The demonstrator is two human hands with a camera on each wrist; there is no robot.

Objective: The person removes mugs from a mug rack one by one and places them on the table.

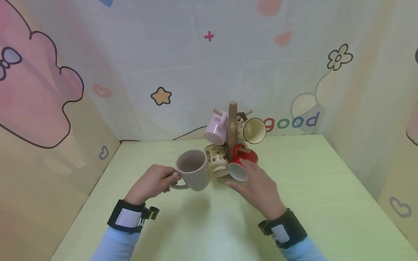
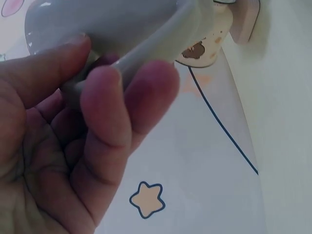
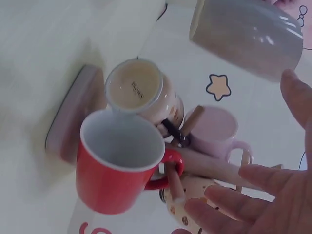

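By its handle, my left hand [image 1: 156, 181] holds a grey mug [image 1: 193, 173] raised above the table, its mouth facing up. In the left wrist view the thumb and fingers [image 2: 105, 105] pinch that handle. My right hand [image 1: 259, 186] is held with fingers spread and relaxed beside a red mug [image 3: 114, 170] with a white inside. That red mug hangs by its handle on a lower peg of a wooden mug tree [image 1: 232, 127]. A cream patterned mug [image 1: 217, 159] hangs low on the left. Higher up hang a lilac mug [image 1: 216, 129] and another cream mug [image 1: 254, 130].
The mug tree stands near the back of a pale green table [image 1: 326, 203]. A printed curtain [image 1: 183, 61] with stars, hearts and letters closes off the back and sides. The tree's wooden base [image 3: 78, 112] shows in the right wrist view.
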